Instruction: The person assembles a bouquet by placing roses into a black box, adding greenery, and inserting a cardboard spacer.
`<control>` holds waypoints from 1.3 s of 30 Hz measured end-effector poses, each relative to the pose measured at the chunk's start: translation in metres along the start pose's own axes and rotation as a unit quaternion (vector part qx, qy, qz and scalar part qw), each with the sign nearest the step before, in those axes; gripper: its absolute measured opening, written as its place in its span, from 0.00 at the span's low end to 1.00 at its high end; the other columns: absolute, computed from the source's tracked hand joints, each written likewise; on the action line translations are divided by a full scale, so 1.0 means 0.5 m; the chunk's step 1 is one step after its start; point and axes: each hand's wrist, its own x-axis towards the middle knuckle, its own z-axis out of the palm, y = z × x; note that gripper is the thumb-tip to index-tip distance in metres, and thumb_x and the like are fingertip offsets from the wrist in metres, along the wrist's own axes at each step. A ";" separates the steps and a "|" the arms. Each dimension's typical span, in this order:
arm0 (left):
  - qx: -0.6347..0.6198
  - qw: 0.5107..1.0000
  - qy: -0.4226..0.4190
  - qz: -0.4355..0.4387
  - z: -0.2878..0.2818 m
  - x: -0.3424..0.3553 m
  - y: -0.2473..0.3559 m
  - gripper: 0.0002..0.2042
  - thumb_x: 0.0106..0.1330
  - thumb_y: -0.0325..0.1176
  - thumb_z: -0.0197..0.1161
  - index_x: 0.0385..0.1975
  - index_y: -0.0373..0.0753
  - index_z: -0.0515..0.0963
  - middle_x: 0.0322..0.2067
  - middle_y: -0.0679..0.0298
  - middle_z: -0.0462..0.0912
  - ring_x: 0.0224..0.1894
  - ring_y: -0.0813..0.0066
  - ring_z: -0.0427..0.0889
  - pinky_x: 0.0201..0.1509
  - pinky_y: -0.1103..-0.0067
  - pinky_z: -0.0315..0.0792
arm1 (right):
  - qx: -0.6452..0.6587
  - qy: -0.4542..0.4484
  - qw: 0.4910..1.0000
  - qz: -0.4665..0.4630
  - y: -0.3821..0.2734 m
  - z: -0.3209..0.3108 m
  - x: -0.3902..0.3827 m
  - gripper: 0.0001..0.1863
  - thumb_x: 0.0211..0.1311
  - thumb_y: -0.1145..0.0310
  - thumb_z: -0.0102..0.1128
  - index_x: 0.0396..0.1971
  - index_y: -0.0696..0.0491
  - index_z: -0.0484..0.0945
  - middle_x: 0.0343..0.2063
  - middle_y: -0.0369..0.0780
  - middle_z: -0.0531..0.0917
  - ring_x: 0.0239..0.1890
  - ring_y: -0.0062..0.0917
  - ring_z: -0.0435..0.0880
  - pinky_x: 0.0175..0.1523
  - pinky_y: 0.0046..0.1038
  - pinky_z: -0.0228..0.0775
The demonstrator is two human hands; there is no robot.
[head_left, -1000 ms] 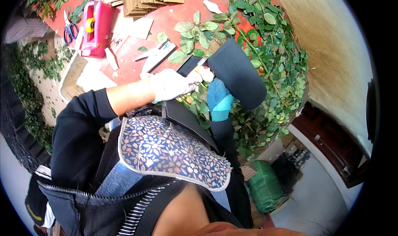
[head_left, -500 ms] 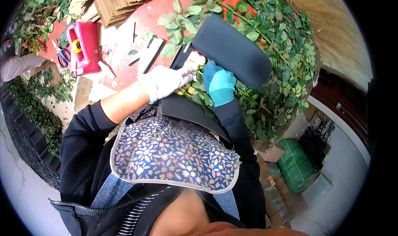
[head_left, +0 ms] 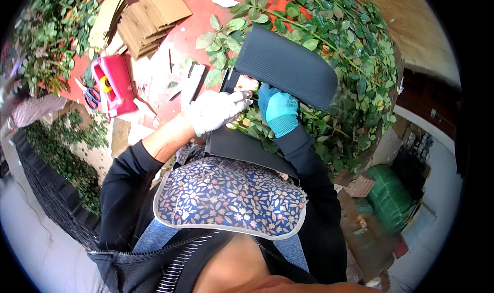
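My left hand [head_left: 218,110], in a white glove, is closed with its fingertips at a pale pink rose [head_left: 247,83]. Greenish-yellow flower heads [head_left: 235,122] show just beneath that hand. Close on its right, my right hand [head_left: 278,106], in a blue and teal knit glove, is curled over leafy green stems [head_left: 257,125]; its fingers hide whatever is in its grip. The flowers lie between a dark ribbed padded flap [head_left: 288,66] beyond my hands and a smooth black panel [head_left: 247,150] nearer my body. A blue floral apron [head_left: 231,197] covers my front.
On the red table [head_left: 193,33] lie stacked brown cardboard pieces [head_left: 146,22], a stapler [head_left: 193,83], scissors [head_left: 91,95] and a pink tape dispenser [head_left: 116,84]. Leafy rose stems [head_left: 355,71] heap along the right. A green sack [head_left: 391,197] stands on the floor at right.
The whole view has shifted, with the table things now lower in it. My left fingers have closed in around the rose and its stems; my right hand stays beside them.
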 end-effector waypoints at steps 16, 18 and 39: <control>-0.371 0.917 0.080 -0.123 0.051 0.016 0.000 0.22 0.71 0.38 0.54 0.64 0.43 0.68 0.55 0.67 0.77 0.38 0.80 0.80 0.39 0.84 0.76 | 0.149 0.010 0.987 -0.055 0.027 -0.136 -0.035 0.18 0.61 0.63 0.58 0.47 0.57 0.75 0.22 0.46 0.82 0.24 0.38 0.84 0.30 0.38 0.76; -0.341 0.928 0.075 -0.132 0.042 0.023 0.005 0.22 0.73 0.38 0.52 0.66 0.42 0.67 0.53 0.67 0.79 0.37 0.84 0.79 0.39 0.87 0.74 | 0.283 0.104 0.953 -0.028 0.064 -0.233 -0.068 0.21 0.63 0.60 0.59 0.51 0.57 0.75 0.25 0.45 0.84 0.26 0.38 0.84 0.34 0.38 0.76; -0.180 0.980 -0.017 -0.078 0.078 0.046 -0.042 0.16 0.62 0.29 0.59 0.51 0.41 0.79 0.52 0.55 0.79 0.49 0.58 0.80 0.54 0.71 0.73 | 0.456 0.010 0.864 -0.211 0.122 -0.203 -0.018 0.23 0.70 0.58 0.53 0.60 0.53 0.71 0.52 0.50 0.80 0.48 0.44 0.82 0.53 0.41 0.74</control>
